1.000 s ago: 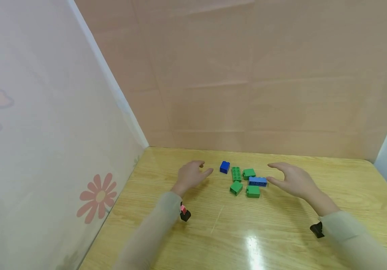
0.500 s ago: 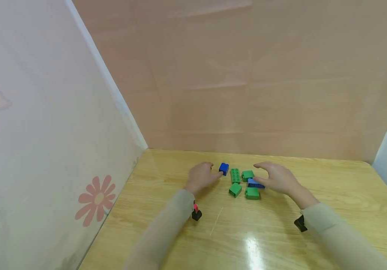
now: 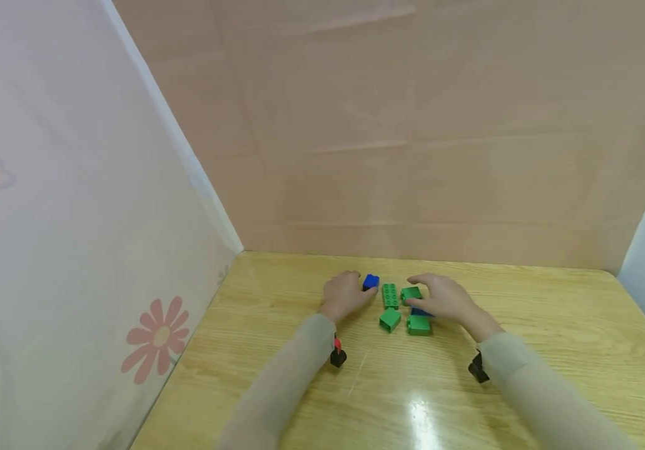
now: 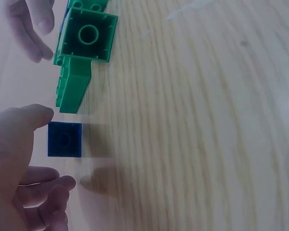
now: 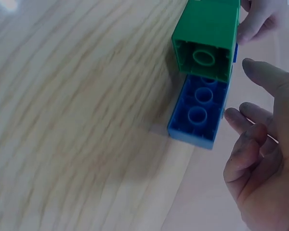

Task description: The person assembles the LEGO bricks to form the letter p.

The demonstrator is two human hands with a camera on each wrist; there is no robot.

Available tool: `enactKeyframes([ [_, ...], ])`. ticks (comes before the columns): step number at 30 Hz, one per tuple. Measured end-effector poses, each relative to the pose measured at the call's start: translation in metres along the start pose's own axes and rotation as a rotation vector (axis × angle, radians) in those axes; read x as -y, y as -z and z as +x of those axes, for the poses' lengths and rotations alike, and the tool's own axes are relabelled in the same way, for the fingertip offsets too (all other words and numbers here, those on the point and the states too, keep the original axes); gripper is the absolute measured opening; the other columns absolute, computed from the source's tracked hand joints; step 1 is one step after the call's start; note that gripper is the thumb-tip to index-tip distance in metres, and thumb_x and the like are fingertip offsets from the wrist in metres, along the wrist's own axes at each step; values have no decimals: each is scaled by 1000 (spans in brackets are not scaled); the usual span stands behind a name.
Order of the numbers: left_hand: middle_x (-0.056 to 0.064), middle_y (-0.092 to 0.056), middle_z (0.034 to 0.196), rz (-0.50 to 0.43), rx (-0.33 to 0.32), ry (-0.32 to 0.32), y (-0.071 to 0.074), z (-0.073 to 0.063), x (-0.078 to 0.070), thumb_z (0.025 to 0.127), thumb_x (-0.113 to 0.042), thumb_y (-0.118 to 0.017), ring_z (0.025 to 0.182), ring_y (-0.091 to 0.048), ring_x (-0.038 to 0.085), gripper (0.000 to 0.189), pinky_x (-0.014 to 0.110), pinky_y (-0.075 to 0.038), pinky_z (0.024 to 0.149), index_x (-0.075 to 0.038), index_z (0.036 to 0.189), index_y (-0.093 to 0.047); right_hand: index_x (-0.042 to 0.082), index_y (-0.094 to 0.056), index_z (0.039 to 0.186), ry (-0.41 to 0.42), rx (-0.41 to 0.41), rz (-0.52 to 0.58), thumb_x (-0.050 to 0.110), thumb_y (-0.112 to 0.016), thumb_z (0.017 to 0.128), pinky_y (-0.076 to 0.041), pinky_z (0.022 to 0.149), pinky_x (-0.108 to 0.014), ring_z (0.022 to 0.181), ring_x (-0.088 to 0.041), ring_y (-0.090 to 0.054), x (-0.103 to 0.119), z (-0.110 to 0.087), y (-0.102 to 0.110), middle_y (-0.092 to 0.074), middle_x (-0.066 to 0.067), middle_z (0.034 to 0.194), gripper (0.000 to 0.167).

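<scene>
- Counting six bricks in all on the wooden table (image 3: 553, 325): four green, two blue.
- Counting among the green: one long green brick (image 3: 390, 295) with studs up, plus three short ones, namely the far green brick (image 3: 410, 292), the near-left green brick (image 3: 390, 319) and the near-right green brick (image 3: 419, 324).
- Counting among the blue: one small dark blue brick (image 3: 371, 281) at the left end of the cluster, and one long light blue brick (image 3: 419, 311) at the right, mostly hidden in the head view.
- Counting two hands, both hovering low at the cluster, the left hand (image 3: 347, 294) on its left side and the right hand (image 3: 440, 299) on its right.
- Spreading wide on the left: thumb (image 4: 26, 120) lying just beside one corner of the small dark blue brick, possibly touching, with the other fingers (image 4: 50, 190) curling loosely on its opposite side, clearly apart; brick sitting flat on the table between them, not being gripped.
- Hanging loose and parted on the right: fingers (image 5: 253, 130) lying just beside the long light blue brick, showing a narrow gap, holding nothing.
- Lying on its side in the right wrist view: the long light blue brick, hollow underside facing the camera, butting against a green brick beyond it.
</scene>
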State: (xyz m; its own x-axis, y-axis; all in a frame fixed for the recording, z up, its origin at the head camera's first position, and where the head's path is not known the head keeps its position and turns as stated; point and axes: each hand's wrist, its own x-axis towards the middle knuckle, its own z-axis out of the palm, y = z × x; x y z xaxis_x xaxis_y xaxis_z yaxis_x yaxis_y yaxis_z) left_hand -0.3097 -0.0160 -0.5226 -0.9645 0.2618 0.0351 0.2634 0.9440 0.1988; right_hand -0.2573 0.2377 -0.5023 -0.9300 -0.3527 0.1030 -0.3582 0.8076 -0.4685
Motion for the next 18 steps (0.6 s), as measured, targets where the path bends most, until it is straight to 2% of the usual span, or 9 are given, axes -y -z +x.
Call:
enactKeyframes([
  [9,-2,-70,95,25,-13,24,-4,5,-7,94,-73,-57,77,-67,15,61,32,-52,60,-16,109,-73,1,-65,137,-54,41,-15,38,-78,94,-49,96,-63,122,-44,-61,4,12,-11,-67,-17,133,59],
  [18,-2,-68,88,33,-6,41,-1,7,-15,94,-60,-67,73,-65,15,47,33,-53,59,-15,104,-73,0,-67,134,-120,63,7,32,-80,92,-49,95,-62,122,-44,-61,11,15,-16,-67,-21,132,55],
])
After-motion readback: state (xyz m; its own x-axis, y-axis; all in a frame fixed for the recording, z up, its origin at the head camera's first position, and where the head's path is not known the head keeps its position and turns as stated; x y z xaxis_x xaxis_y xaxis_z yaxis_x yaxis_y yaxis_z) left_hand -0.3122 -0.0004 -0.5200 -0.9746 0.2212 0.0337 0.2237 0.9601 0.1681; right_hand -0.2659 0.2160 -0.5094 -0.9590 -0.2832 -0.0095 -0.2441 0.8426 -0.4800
